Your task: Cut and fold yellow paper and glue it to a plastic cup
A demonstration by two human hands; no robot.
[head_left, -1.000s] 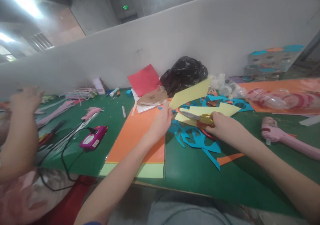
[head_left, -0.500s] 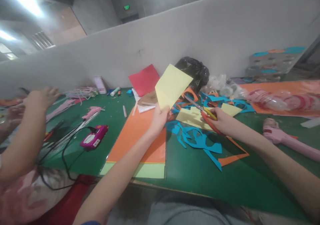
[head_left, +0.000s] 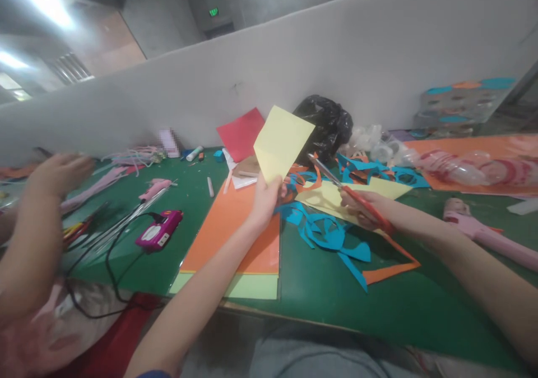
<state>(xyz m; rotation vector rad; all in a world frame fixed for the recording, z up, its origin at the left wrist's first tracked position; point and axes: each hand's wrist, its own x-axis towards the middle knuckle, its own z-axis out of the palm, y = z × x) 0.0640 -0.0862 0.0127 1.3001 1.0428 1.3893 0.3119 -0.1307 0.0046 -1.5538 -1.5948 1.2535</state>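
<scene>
The left hand (head_left: pixel 268 201) is pinching a pale yellow, angular paper sheet (head_left: pixel 282 142), tilted up above it, while the right hand (head_left: pixel 377 201) is gripping red-handled metal scissors (head_left: pixel 353 195), cut blue paper scraps (head_left: pixel 334 242) lying between them; the sheet is apparently being readied for cutting, any next snip calling for bringing sheet and blades (head_left: pixel 326 170) together

Nothing readable; green sign (head_left: pixel 214 12), label (head_left: pixel 151 233) on magenta box (head_left: pixel 162 229) too blurred.
</scene>
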